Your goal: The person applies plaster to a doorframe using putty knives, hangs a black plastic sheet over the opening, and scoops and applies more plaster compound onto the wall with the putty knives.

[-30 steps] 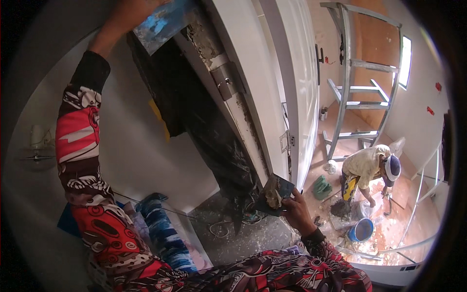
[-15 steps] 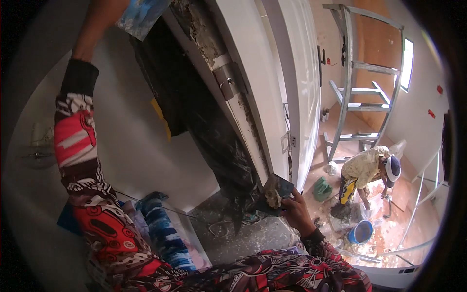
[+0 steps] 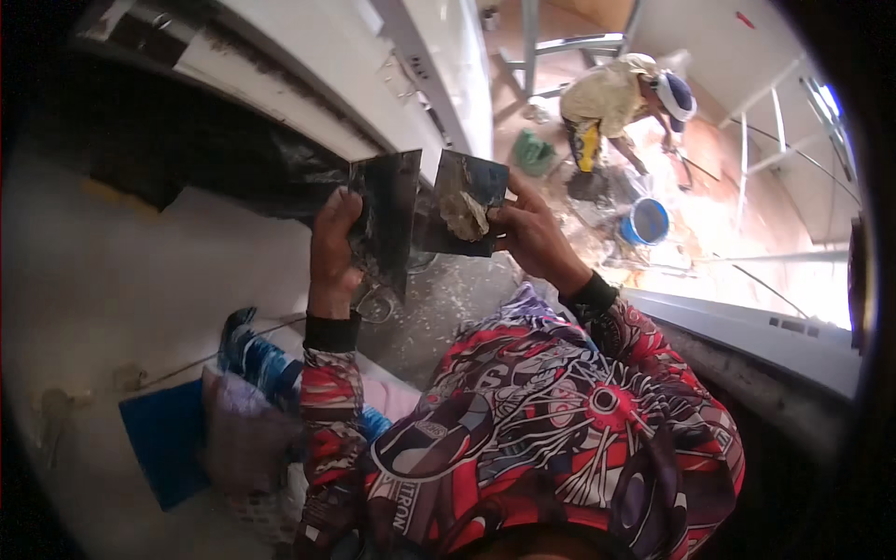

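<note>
My left hand (image 3: 334,250) is closed on the edge of a dark, wide putty blade (image 3: 390,201), held upright in front of me. Smears of filler run along that blade. Across a narrow gap, my right hand (image 3: 543,241) grips a second, squarish putty blade (image 3: 469,175) between thumb and fingers. A beige lump of filler (image 3: 464,217) sits on its face, near my right thumb. The blades face each other, side by side.
A door frame with rough edges (image 3: 280,89) runs along the upper left, beside black plastic sheeting (image 3: 266,154). At the right a co-worker (image 3: 607,98) bends over near a blue bucket (image 3: 646,222). A blue board (image 3: 163,443) and striped cloth (image 3: 252,355) lie lower left.
My left hand has come down from the upper left with its blade, to beside the right one. My right hand has moved left and up. The view has shifted, too.
</note>
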A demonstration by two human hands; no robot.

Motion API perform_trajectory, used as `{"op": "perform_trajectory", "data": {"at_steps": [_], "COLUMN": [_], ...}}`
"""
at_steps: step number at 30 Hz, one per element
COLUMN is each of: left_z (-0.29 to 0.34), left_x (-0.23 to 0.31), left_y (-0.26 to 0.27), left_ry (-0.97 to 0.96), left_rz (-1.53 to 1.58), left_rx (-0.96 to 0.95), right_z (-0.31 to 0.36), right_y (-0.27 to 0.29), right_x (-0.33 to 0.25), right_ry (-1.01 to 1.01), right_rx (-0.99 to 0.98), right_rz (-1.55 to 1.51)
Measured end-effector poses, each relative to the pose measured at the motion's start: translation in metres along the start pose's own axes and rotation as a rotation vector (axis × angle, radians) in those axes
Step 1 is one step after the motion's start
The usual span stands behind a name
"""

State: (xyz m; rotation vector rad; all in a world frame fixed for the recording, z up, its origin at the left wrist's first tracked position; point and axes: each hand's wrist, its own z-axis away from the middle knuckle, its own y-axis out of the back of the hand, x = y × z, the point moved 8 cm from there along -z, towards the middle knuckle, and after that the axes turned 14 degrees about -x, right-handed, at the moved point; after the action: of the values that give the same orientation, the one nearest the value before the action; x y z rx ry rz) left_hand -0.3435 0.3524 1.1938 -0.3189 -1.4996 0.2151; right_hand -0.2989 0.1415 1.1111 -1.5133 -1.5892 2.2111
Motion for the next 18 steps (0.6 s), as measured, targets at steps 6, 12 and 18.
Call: {"op": "perform_trajectory", "data": {"at_steps": [6,12,18], "left_z": [-0.012,-0.007,-0.026], "left_x": [-0.078,-0.143,-0.199], "left_y": [0.013,-0.002,-0.033], "left_ry": [0.13,0.105,0.207], "left_rz": [0.188,-0.263,-0.001], "left_rx": [0.107,0.04,0.055], "right_z": [0.05,0.081,0.084], "right_y": [0.051,0.086,0.116], "right_x": [0.006,-0.007,-0.007], "right_ry": [0.09,0.25,0.231], "right_rx": [0.246,0.423,0.562], "right_rz": [0.04,0.12,0.29]}}
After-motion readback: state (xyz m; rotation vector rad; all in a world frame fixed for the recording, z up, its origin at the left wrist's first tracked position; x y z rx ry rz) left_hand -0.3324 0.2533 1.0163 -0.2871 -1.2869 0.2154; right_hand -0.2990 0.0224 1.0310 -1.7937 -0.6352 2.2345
